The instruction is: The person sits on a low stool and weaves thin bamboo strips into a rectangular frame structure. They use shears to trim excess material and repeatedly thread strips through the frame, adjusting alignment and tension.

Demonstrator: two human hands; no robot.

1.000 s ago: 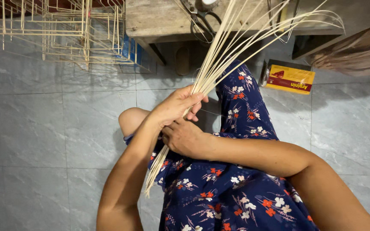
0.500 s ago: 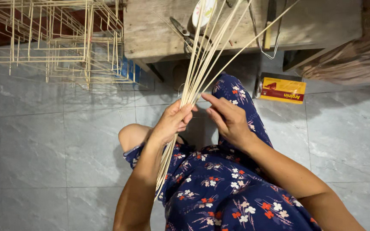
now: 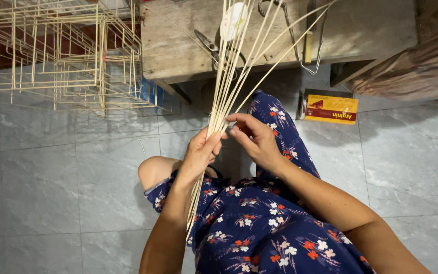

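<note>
My left hand (image 3: 202, 152) is closed around a bundle of thin pale bamboo sticks (image 3: 239, 66) that fans upward past the low wooden table (image 3: 178, 45) and trails down over my lap. My right hand (image 3: 255, 139) is beside it, fingers pinching at the sticks near the left thumb. I sit on the floor in a dark blue floral dress (image 3: 259, 228), one bare knee (image 3: 153, 170) out to the left.
A frame built of thin bamboo sticks (image 3: 72, 61) stands at the upper left on the grey tiled floor (image 3: 51, 203). Scissors (image 3: 206, 43) and wire tools lie on the table. A yellow and red box (image 3: 330, 107) sits on the floor at right, beside a woven brown heap (image 3: 416, 71).
The bundle has swung from leaning right to nearly upright. My right hand came off my left wrist and rose to the sticks beside the left hand. The view shifted downward.
</note>
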